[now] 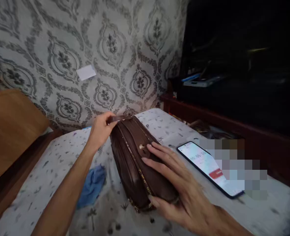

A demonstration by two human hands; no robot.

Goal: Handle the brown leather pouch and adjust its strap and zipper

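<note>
Lying on the patterned bed sheet (48,170), the brown leather bag (135,164) is set with its long axis running from the near right to the far left, its zip line and a small brass stud (142,147) turned up toward the camera. The far end of the bag is met by the left hand (101,129), whose fingers (109,117) are pinched shut on a small brown tab or strap end (117,118) at that end; whether this piece is a zip pull or a strap cannot be told. The near half of the bag is covered by the right hand (174,183), laid flat with its fingers (157,155) spread open and pressed on the leather, the thumb tucked under the near edge; nothing is gripped by it, the bag is only steadied. The zip line thus lies between the two hands, and the tab is nearer to the left hand. A blue cloth (92,185) is seen on the sheet just to the left of the bag, under the left forearm. A phone (208,167) with a lit screen rests to the right of the bag, close to the right hand but apart from it. A patterned wall (86,39) stands beyond, and dark wooden furniture (208,114) at the far right.
</note>
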